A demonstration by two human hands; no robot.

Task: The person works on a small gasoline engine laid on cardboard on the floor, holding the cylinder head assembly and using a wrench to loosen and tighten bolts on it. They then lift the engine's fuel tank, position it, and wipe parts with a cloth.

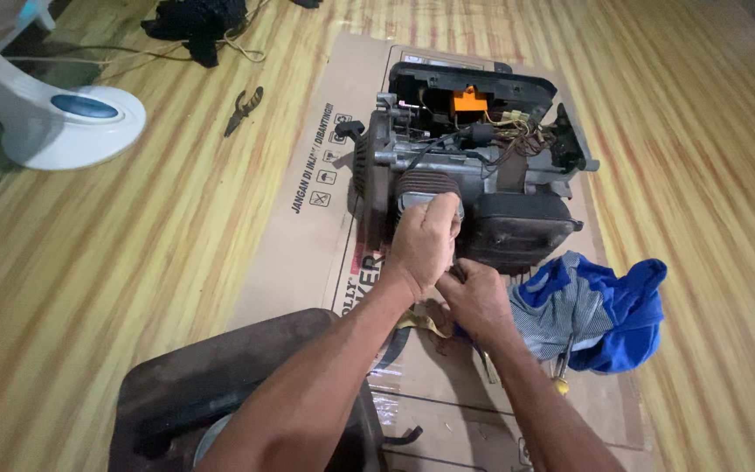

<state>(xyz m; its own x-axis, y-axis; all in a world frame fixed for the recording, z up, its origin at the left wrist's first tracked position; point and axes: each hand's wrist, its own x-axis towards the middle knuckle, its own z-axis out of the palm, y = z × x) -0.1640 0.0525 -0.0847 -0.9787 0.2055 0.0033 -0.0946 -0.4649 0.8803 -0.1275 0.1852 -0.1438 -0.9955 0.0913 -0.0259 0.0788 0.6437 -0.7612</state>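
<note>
The small engine [469, 166], stripped of its covers, sits at the far end of the flattened cardboard [308, 218] on the floor. The left hand [425, 240] is closed around its ribbed cylinder end, while the right hand [478, 297], fingers curled, works just below it; what it grips is hidden. This looks like loosening a fitting, calling for a steady brace and small turns.

1 head-worn view, steeply down and close over engine [465, 175] on floor cardboard [308, 227].
</note>
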